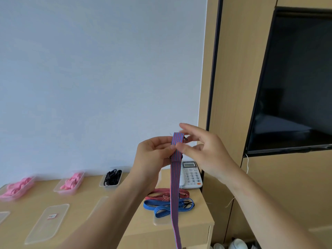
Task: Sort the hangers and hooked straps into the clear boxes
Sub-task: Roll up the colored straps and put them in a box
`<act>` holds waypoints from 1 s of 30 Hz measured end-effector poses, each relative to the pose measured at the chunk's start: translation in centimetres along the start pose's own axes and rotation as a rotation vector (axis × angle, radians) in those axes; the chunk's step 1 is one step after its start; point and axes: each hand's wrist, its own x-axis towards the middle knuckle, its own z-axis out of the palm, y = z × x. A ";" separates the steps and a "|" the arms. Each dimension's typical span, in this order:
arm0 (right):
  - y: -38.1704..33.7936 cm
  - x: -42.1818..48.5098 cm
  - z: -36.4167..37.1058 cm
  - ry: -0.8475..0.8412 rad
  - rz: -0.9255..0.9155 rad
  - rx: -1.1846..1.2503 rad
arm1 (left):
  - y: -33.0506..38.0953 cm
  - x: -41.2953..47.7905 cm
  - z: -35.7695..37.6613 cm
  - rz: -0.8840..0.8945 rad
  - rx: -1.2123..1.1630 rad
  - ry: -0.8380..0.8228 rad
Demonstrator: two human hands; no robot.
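The left hand's point(154, 155) grip is closing round the striped strap point(175, 186) just under its folded top, fingers curled, holding it up in the air. The right hand point(203, 150) is working at the same fold: its thumb is touching the strap's edge and its other fingers are spreading loosely beside a small dark hook point(185, 138), though blur is hiding whether it is pinching. The strap is hanging straight down past the desk's point(89, 191) front edge. Below, a red strap point(158, 194) and a blue strap point(161, 209) are lying loose. Boxes further left are holding pink hangers point(69, 183) and black hangers point(112, 177). This looks like the folding step. Next, the long tail needs gathering small enough to box.
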 end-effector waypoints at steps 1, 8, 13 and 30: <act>0.0 0.4 0.0 0.013 0.031 -0.029 | -0.1 0.0 0.0 0.001 0.010 0.001; -0.8 1.5 0.1 0.058 0.085 0.078 | -0.7 -0.4 0.2 0.003 0.131 0.028; -1.3 1.6 0.1 0.129 0.001 0.144 | -1.2 -0.5 0.2 -0.009 0.188 0.025; -0.5 -0.4 -0.2 -0.107 0.055 0.498 | -0.5 -0.3 -0.1 -0.164 0.111 0.071</act>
